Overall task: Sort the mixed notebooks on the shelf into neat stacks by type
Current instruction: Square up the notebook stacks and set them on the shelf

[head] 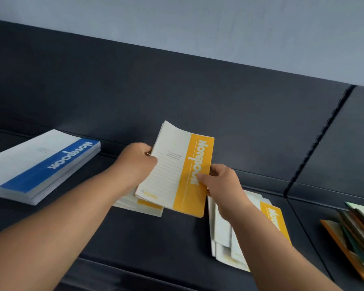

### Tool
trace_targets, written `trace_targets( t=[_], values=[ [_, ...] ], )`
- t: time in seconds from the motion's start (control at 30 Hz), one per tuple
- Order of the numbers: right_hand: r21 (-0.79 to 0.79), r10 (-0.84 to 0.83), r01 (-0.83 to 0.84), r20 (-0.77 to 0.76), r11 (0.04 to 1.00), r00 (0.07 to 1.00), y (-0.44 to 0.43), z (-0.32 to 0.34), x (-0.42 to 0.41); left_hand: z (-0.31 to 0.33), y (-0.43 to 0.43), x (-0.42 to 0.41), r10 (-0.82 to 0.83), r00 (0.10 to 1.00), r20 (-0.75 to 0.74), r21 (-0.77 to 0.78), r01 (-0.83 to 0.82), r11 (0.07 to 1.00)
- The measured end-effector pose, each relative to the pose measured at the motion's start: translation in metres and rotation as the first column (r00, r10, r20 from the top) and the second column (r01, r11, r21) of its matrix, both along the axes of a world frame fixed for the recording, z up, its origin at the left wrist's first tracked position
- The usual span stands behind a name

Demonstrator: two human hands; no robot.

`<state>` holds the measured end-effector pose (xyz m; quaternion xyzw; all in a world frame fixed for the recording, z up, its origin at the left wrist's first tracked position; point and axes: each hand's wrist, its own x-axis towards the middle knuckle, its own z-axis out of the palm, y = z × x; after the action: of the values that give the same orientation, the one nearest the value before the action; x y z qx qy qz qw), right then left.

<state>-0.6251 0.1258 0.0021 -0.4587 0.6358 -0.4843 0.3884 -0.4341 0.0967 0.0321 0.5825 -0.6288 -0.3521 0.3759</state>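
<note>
Both my hands hold a small bundle of yellow-and-white notebooks (177,171) above the dark shelf (147,238). My left hand (138,162) grips its left edge and my right hand (221,181) pinches its yellow spine side. Under the bundle lies a low stack of the same yellow notebooks (143,206), partly hidden. A neat stack of blue-and-white notebooks (38,164) rests at the left. A loose, uneven pile of yellow notebooks (240,234) lies to the right, partly behind my right forearm.
A mixed pile of green and orange notebooks (355,236) sits in the neighbouring shelf bay at the far right. A slotted upright (317,143) divides the two bays. The dark back panel (177,85) rises behind, with a pale wall above.
</note>
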Motion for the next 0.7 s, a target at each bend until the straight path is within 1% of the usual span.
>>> trace_targets(
  t=[0.13,0.3,0.5,0.7],
  values=[
    [0.053,0.017,-0.017,-0.002,0.998,1.0,-0.022,-0.004,0.039,0.0,-0.02,0.034,0.028,0.997,0.071,0.025,-0.03,0.999],
    [0.135,0.009,-0.008,-0.008,0.991,1.0,-0.044,-0.013,0.066,-0.01,-0.047,0.062,0.01,0.991,0.133,0.089,-0.022,0.996],
    [0.199,-0.046,0.06,-0.072,0.978,0.996,-0.054,-0.021,0.081,-0.027,-0.071,0.074,-0.026,0.976,0.216,0.129,-0.002,0.992],
    [0.254,-0.071,0.117,-0.184,0.96,0.98,-0.06,-0.029,0.088,-0.042,-0.08,0.076,-0.059,0.955,0.289,0.088,0.034,0.996]
  ],
)
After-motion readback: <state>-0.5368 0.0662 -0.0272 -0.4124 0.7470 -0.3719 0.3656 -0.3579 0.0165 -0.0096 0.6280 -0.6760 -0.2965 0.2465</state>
